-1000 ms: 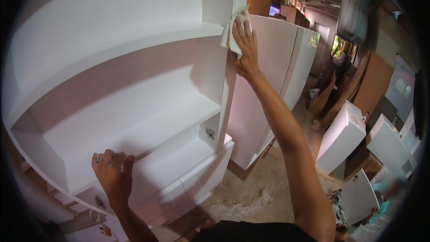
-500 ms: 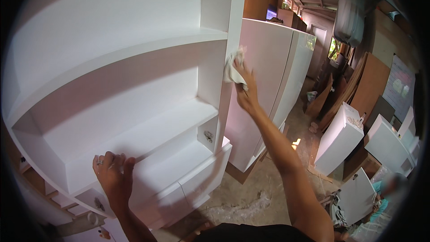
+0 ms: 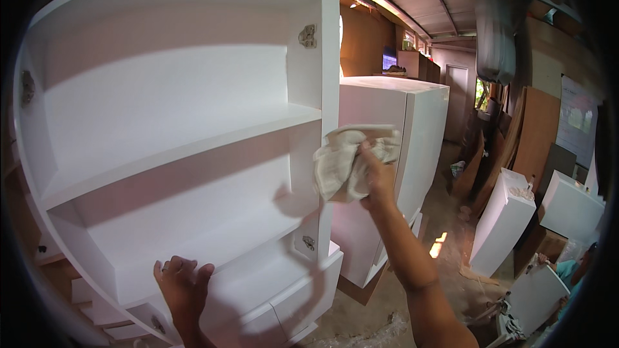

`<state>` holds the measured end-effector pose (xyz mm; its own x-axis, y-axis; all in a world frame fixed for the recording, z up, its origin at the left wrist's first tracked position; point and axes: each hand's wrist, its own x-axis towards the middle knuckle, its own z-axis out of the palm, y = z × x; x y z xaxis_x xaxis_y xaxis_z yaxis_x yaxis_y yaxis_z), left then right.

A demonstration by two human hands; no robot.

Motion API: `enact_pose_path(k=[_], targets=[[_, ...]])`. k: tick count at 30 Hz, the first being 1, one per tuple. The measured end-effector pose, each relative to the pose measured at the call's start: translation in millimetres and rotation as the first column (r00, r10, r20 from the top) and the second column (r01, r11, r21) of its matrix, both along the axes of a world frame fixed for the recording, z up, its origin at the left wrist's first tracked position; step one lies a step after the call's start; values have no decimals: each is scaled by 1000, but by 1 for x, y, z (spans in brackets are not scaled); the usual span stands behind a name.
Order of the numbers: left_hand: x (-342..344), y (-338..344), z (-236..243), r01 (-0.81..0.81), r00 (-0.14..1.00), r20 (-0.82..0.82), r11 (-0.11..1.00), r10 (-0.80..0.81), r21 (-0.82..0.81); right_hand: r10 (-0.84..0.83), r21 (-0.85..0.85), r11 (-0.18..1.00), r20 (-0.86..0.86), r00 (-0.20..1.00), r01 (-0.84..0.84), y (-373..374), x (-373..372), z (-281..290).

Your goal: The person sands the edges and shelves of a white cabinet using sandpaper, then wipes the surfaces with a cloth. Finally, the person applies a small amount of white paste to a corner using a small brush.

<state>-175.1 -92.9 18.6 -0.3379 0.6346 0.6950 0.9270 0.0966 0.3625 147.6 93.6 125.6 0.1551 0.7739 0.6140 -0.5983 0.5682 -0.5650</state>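
My right hand (image 3: 379, 177) is closed on a bunched, off-white cloth (image 3: 347, 162), slightly blurred. It hangs in front of the right upright of a white open-fronted cabinet (image 3: 329, 77); whether it touches is unclear. My left hand (image 3: 182, 290) is by the front edge of the cabinet's lower shelf (image 3: 225, 252), thumb apart from loosely bent fingers, with nothing visible in it. Metal hinges (image 3: 307, 36) are fixed to the inner side walls. Below the shelf is a lower white unit (image 3: 306, 296) with flat fronts.
A tall white cabinet (image 3: 371, 106) stands just right of the open one. Farther right are a white box-shaped unit (image 3: 500, 219) and leaning wooden boards (image 3: 540, 129). A person (image 3: 570, 270) handles a white panel (image 3: 538, 293) at lower right. Clear plastic sheeting (image 3: 380, 335) lies on the floor.
My right hand has brought the cloth back from the upright's edge, lower and nearer to me. The view has tilted up, showing more of the cabinet's top. My left hand stays by the lower shelf.
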Motion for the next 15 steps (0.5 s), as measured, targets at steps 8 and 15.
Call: enact_pose_path(k=[8, 15], targets=[[71, 45, 24, 759, 54, 564, 401, -824, 513, 270, 32, 928, 628, 729, -371, -59, -71, -44], [96, 48, 42, 649, -165, 682, 442, -713, 619, 629, -254, 777, 354, 692, -577, -23, -50, -66]])
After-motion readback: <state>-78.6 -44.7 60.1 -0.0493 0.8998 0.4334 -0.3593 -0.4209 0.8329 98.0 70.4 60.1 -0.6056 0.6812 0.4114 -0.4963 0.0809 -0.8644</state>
